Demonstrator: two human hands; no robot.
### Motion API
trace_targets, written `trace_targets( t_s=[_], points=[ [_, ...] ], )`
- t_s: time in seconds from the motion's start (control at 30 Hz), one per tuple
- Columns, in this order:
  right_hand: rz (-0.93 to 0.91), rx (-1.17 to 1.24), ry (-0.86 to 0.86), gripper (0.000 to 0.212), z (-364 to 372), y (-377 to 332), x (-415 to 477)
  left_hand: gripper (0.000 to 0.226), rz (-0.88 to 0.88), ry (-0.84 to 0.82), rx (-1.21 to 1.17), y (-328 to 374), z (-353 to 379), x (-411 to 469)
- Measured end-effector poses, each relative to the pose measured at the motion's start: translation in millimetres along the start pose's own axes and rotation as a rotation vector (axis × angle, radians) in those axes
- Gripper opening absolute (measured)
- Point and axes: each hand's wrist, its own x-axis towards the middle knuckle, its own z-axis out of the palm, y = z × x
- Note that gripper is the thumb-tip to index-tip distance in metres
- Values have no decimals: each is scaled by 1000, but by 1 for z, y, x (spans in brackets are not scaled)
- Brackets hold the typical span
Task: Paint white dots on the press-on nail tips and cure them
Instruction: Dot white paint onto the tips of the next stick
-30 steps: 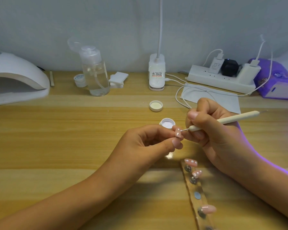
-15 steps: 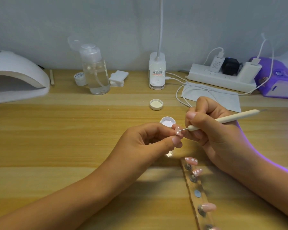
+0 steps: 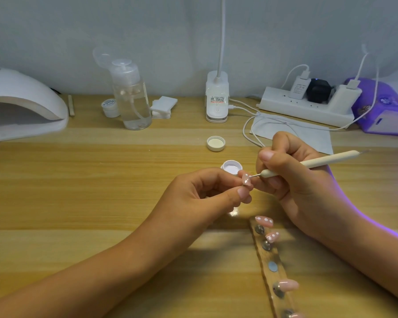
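Head: nail tip [image 3: 246, 180] seemingly between hands [image 3: 200, 195] [image 3: 296, 180]

Single head-worn view, facing forward and down, close above table [image 3: 83, 180]

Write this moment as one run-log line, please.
step: painting dots | left hand: holds nail tip | right hand: holds dotting pen, point at nail tip | holder strip: two dotted tips

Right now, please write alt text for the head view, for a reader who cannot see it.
A person's left hand pinches a pink nail tip while the right hand holds a dotting pen at it, above a wooden table. Nearby, dotted tips sit on a strip.
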Motion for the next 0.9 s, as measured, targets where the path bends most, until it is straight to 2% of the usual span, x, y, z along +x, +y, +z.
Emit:
trace_targets(
  t_s=[0.47, 0.67, 0.73, 0.8, 0.9],
  points=[
    [5, 27, 27, 28, 1, -1, 0, 12, 8, -9, 12, -2, -2, 1],
    [-8, 57, -41, 34, -3, 0, 2, 5, 16, -25, 8, -5, -3, 2],
    [-18, 66, -52, 27, -7, 3, 5, 5, 8, -41, 3, -5, -3, 2],
    [-45, 19, -40, 16, -13, 4, 10, 4, -1, -57, 0, -5, -4, 2],
    [-92, -194, 18, 20, -25, 3, 18, 10, -10, -75, 22, -5, -4, 2]
  ],
)
